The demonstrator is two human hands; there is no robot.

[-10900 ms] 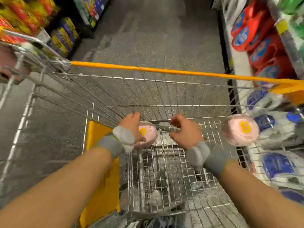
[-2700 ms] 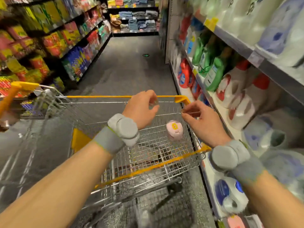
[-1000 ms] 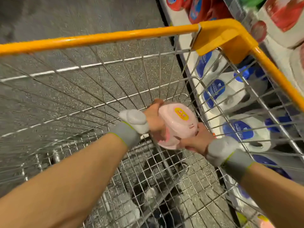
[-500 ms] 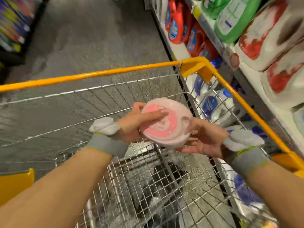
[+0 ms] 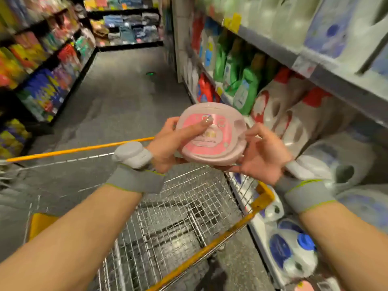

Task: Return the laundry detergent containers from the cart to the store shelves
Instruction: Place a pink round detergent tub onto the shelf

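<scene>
Pink detergent tub, gripped by left hand and cradled by right hand above the cart, lid tilted up, probably for label-checking.

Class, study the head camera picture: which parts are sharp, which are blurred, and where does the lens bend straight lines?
Head view: the pink container and both hands are fairly sharp; the shelves on the right smear with motion blur; the cart's yellow rim bows from wide-angle distortion.

Both hands have lifted the pink container above the cart.
</scene>
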